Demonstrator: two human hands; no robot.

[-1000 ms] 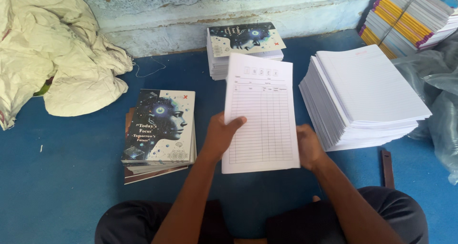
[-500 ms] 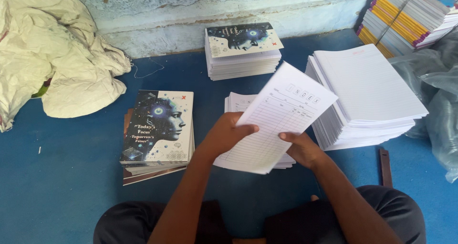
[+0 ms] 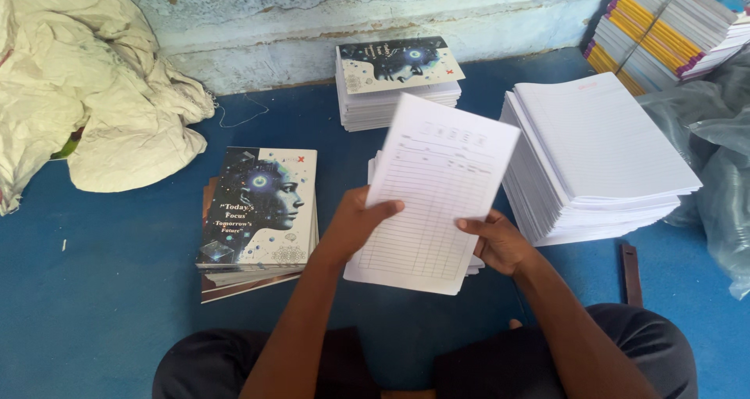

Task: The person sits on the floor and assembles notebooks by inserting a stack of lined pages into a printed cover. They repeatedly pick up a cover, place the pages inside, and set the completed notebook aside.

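Ruled form sheets (image 3: 437, 188), long axis tilted up-right, are pinched at both lower edges by left hand (image 3: 355, 223) and right hand (image 3: 500, 243) fingers.

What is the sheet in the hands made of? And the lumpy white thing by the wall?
The sheet looks like thin matte paper: white, printed with ruled lines, bending a little between the left hand and right hand. The lumpy bundle seems to be cloth: cream, creased and folded, with a frayed edge.
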